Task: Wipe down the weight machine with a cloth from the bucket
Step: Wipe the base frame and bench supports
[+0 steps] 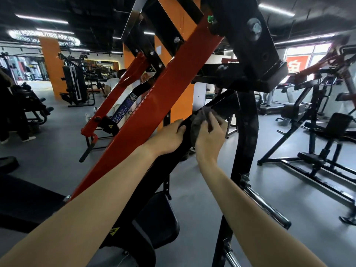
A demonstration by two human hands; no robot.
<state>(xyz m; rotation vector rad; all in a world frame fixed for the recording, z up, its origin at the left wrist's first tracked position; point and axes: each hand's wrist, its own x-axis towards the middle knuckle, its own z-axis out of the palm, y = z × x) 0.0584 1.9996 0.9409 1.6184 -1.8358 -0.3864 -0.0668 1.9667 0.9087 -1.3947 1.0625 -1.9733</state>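
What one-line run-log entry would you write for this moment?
step: wiping machine frame | right hand: holds grey cloth against black bar | left hand: grips same bar, beside cloth

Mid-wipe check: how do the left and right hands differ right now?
The left hand holds no cloth; the right hand grips the grey cloth. The left hand curls its fingers over the left edge of the black bar, while the right hand presses the grey cloth against the bar's right side. Both are on the same sloping black bar, close together.
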